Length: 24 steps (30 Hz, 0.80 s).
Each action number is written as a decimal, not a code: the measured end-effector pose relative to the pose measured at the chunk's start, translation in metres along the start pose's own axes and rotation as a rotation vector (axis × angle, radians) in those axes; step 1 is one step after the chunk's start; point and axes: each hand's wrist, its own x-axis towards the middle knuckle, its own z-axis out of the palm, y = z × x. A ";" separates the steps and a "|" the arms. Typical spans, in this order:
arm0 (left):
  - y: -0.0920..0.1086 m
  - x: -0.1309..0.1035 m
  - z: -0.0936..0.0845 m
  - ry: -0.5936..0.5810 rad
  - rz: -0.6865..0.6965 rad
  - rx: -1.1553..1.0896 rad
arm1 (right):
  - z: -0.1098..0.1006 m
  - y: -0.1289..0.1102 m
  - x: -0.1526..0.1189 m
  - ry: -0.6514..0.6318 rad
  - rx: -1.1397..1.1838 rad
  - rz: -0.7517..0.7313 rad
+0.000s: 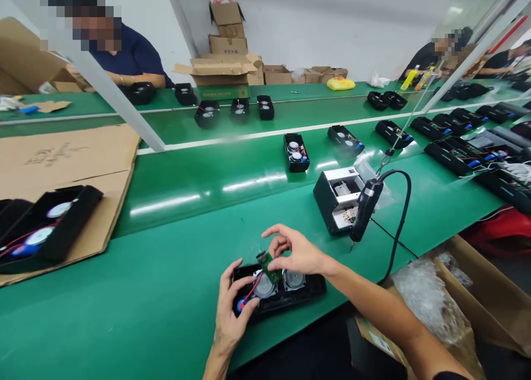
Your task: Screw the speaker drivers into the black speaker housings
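Observation:
In front of me on the green bench lies a black speaker housing (290,301), open side up, with two round speakers (295,280) in it. My left hand (233,302) grips its left end, with thumb and fingers on both sides of a blue part (241,304). Between the thumb and fingers of my right hand (296,251) is a small green circuit board (271,270), held tilted over the left speaker. A dark component sits at the board's upper edge. Red wire (254,291) runs from near the blue part up to the board.
An electric screwdriver (365,208) hangs at the right, beside a black-and-white screw feeder (342,197). Further housings (296,153) stand on the belt beyond. Cardboard (95,159) bearing another housing (53,225) lies left. Co-workers sit across. Boxes with plastic bags (431,297) stand lower right.

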 end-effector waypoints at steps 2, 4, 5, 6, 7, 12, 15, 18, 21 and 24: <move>0.003 0.001 0.003 0.030 -0.027 0.042 | 0.002 0.000 -0.023 -0.033 -0.072 -0.110; 0.009 0.003 0.010 0.076 -0.089 0.063 | 0.002 0.006 -0.044 -0.076 -0.274 -0.255; 0.012 0.004 0.015 0.100 -0.123 0.069 | 0.001 0.010 -0.052 -0.082 -0.398 -0.336; 0.015 0.004 0.020 0.118 -0.156 0.073 | 0.001 0.014 -0.059 -0.075 -0.529 -0.411; 0.019 0.005 0.026 0.125 -0.182 0.074 | 0.000 0.018 -0.065 -0.058 -0.663 -0.471; 0.037 -0.001 0.034 0.024 -0.096 0.059 | 0.002 0.023 -0.079 -0.151 -1.113 -0.415; 0.048 -0.006 0.018 -0.051 0.093 0.152 | 0.005 0.018 -0.084 -0.250 -1.177 -0.314; 0.055 -0.007 0.006 -0.174 0.352 0.368 | 0.008 0.017 -0.083 -0.297 -1.155 -0.264; 0.055 -0.003 0.006 -0.296 0.513 0.568 | 0.010 0.020 -0.079 -0.338 -1.111 -0.242; 0.052 0.000 0.012 -0.364 0.519 0.644 | 0.009 0.021 -0.075 -0.357 -1.065 -0.249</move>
